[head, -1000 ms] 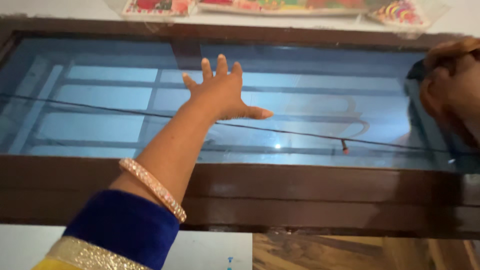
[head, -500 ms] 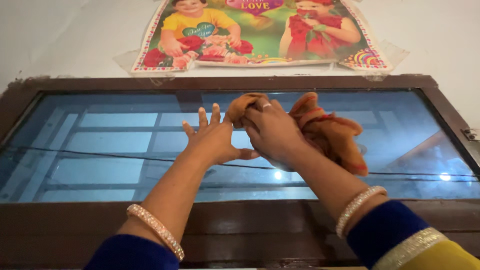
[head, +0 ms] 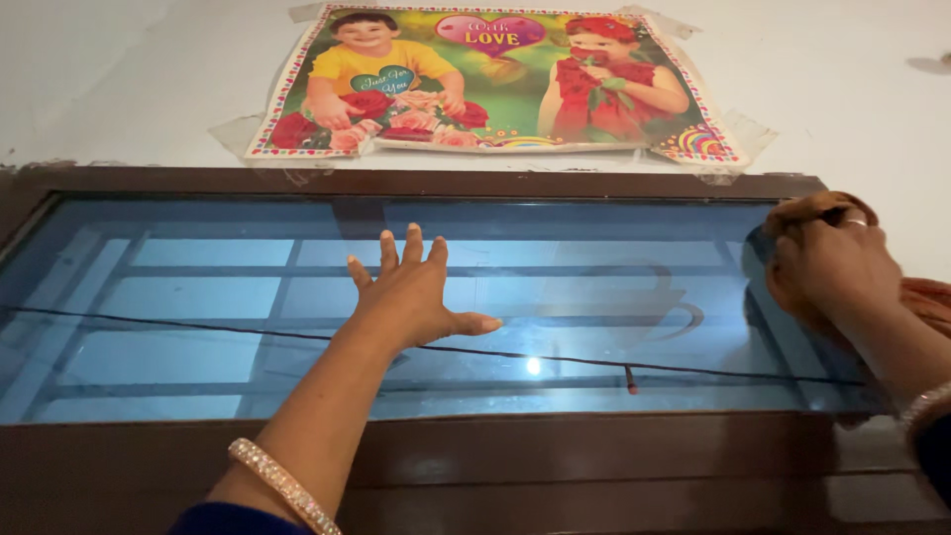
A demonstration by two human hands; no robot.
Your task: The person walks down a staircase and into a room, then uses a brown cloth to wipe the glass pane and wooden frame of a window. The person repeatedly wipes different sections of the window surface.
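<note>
My left hand (head: 411, 292) lies flat against the middle of the window pane (head: 198, 297), fingers spread upward. My right hand (head: 827, 263) is far to the right, at the pane's upper right corner, gripping a cloth (head: 817, 208) against the glass. A frame (head: 594, 466) surrounds the pane. Above it, a poster (head: 495, 79) is taped to the wall (head: 842, 89).

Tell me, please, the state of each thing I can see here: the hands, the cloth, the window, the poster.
left hand: open, flat against the glass
right hand: closed on the cloth
orange cloth: bunched, pressed to the pane's right edge
window glass: shut, cracked across
poster: taped to the wall
</note>
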